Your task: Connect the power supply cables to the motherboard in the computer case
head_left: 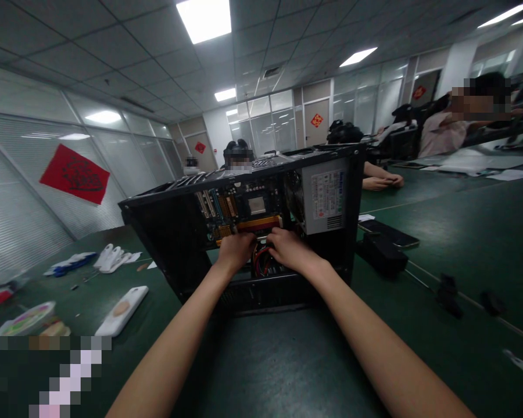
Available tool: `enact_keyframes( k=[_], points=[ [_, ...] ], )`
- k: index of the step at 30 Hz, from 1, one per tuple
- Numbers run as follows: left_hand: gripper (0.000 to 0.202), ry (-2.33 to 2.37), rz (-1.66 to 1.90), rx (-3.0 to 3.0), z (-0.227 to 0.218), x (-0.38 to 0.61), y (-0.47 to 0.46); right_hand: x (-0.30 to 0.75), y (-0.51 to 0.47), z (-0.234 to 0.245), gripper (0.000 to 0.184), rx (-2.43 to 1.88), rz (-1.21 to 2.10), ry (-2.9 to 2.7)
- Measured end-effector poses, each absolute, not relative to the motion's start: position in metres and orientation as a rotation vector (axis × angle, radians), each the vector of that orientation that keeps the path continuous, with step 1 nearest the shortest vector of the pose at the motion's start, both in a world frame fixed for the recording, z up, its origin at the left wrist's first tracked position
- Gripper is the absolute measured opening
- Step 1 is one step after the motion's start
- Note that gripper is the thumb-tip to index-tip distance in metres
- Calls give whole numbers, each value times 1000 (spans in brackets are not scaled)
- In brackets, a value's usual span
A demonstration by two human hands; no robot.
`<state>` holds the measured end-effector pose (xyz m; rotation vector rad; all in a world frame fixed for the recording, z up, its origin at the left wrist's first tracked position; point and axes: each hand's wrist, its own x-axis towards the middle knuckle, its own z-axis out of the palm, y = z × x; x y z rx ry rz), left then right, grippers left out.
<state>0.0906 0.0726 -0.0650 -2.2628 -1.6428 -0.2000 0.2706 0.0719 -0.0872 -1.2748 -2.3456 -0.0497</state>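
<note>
In front of me an open black computer case (261,293) stands on the table, its inside facing me. A motherboard (226,200) is mounted within, with a pale square processor socket area (257,205) and yellow and red memory slots (261,223). My left hand (236,251) reaches in just below these slots, fingers curled. Close beside it is my right hand (289,248), fingers also bent inward. Whatever is at the fingertips is too small to make out. Red and dark cables (262,262) hang between and under the hands. A power supply (325,197) sits upper right in the case.
On the green table (265,360) a white phone (122,310) and white gloves (112,257) lie left. To the right are a black box (382,253), a dark phone (390,231) and small black pieces (448,296). Another person's hands (383,181) rest behind the case.
</note>
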Motion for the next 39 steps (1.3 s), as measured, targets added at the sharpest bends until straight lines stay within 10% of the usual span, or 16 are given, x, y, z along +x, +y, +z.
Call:
enact_keyframes(
  k=[39],
  points=[
    [36,-1492,-195,-2791,-72,78,57,263,83,-85,28,-1574,-6,-2249]
  ],
)
